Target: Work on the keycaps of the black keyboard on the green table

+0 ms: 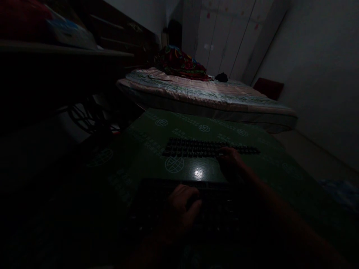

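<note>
In the dim head view, a black keyboard (218,209) lies on the near part of a green table. My left hand (183,201) is on its upper middle, fingers curled and thumb bent toward them, gripping the keyboard; the fingertips are mostly in shadow. Beyond the keyboard, loose black keycaps (190,148) stand in several rows. My right hand (231,158) reaches over to the front row, its fingertips pinched together on one keycap (219,152). Darkness hides much of the keyboard's near side.
White globe logos and lettering mark the green table (134,149). Behind it stands a bed (213,91) with a bunched red patterned blanket (179,63). A dark shelf (84,51) is at the left, pale wardrobe doors (221,41) at the back.
</note>
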### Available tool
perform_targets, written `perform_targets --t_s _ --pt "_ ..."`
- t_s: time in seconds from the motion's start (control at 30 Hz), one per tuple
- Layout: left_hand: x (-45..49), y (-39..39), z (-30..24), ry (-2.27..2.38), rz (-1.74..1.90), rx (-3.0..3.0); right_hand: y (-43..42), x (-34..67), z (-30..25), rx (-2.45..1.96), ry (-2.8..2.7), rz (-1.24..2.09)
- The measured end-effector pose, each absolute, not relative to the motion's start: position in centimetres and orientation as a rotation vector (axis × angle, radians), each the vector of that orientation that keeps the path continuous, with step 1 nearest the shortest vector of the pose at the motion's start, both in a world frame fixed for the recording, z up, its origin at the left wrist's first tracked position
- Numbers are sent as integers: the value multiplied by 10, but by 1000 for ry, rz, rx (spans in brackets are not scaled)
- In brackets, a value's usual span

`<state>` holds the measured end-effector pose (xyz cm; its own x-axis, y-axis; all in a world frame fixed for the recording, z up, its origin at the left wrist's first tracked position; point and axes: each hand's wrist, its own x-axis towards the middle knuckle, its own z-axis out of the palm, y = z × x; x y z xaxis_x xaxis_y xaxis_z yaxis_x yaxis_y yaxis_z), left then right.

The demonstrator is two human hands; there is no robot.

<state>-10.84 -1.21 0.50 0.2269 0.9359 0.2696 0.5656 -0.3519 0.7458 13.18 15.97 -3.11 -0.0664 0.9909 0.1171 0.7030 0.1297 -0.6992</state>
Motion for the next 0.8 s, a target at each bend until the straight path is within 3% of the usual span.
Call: perform_targets --t_s 0.4,0.63,0.8 --pt "-108 -12 7 1376 1011 2025 146 133 -15 -1614 -1802 562" --pt "-105 -11 1 1339 1029 2124 68 130 36 -1437 -1562 554" --pt "-101 -12 -5 1296 1029 2258 17 118 36 -1390 -1575 595"
